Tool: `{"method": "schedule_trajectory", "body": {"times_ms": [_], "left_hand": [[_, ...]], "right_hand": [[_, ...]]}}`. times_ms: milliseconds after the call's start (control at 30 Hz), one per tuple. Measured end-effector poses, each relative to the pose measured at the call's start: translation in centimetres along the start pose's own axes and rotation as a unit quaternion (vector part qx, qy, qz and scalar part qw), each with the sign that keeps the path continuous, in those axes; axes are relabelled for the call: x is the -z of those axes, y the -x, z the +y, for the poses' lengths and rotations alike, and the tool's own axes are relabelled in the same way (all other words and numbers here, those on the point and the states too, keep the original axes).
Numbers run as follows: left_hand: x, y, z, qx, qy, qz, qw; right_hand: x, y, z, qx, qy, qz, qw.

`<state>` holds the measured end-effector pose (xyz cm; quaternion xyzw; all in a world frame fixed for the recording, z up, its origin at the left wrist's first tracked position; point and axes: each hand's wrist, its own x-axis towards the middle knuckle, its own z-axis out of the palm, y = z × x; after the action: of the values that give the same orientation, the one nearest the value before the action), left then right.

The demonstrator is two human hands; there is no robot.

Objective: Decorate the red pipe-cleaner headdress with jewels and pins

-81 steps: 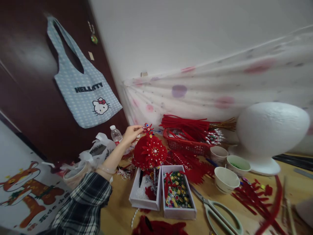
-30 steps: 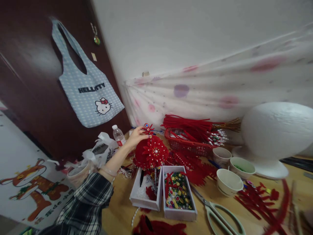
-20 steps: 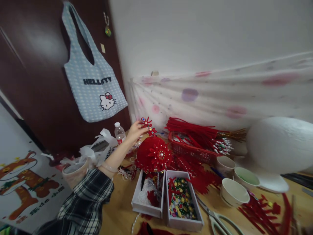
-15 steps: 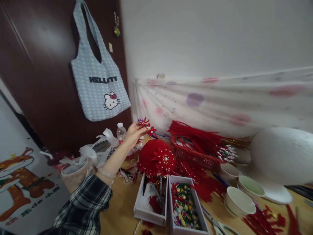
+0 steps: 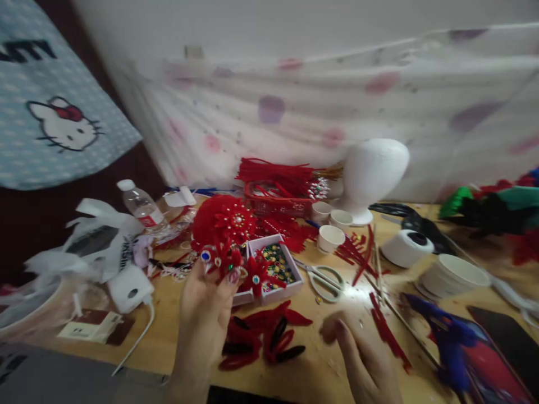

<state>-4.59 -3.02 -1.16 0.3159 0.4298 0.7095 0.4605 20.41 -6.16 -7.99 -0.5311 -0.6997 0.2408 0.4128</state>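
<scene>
My left hand [image 5: 206, 303] is closed around a red plush flower ornament [image 5: 231, 262], which carries blue, white and other gem centres. Just behind it sits a round red piece [image 5: 210, 216] with a pearl-studded flower on its front. A white box of coloured beads and gems [image 5: 275, 269] lies to the right of the ornament. My right hand [image 5: 357, 348] hovers low over the table, blurred, its thumb beside curled fingers; whether it holds anything is unclear. Between the hands lie red and black looped petal pieces [image 5: 269, 339]. Scissors [image 5: 324, 280] rest beyond my right hand.
A red basket [image 5: 278, 205] of red stems, small cups [image 5: 330, 238] and a white foam head [image 5: 370, 174] stand at the back. On the right are a thread cone [image 5: 406, 248] and a blue glue gun [image 5: 446, 331]. A bottle [image 5: 141, 207] and white charger [image 5: 131, 289] stand left.
The view has swung right and down. My left hand has brought the flower ornament back from beside the bottle to the near side of the boxes. My right hand has come into view.
</scene>
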Motion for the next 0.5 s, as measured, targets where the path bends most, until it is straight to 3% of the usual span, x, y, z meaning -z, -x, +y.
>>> {"method": "schedule_trajectory", "body": {"times_ms": [67, 133, 333, 433, 500], "left_hand": [[0.1, 2.2, -2.0, 0.046, 0.001, 0.018, 0.999], [0.1, 3.4, -3.4, 0.066, 0.011, 0.035, 0.997], [-0.3, 3.5, -4.5, 0.096, 0.073, 0.082, 0.989], [0.2, 3.2, -4.6, 0.124, 0.092, 0.075, 0.985], [0.2, 3.0, -4.7, 0.132, 0.099, 0.069, 0.984]], "right_hand": [[0.7, -2.2, 0.2, 0.004, 0.127, 0.013, 0.992], [1.1, -4.8, 0.6, 0.020, 0.239, -0.031, 0.970], [-0.4, -10.5, 2.7, -0.027, 0.344, -0.129, 0.930], [-0.3, -11.2, 2.9, -0.038, 0.348, -0.156, 0.924], [1.0, -10.7, 2.6, -0.043, 0.336, -0.161, 0.927]]}}
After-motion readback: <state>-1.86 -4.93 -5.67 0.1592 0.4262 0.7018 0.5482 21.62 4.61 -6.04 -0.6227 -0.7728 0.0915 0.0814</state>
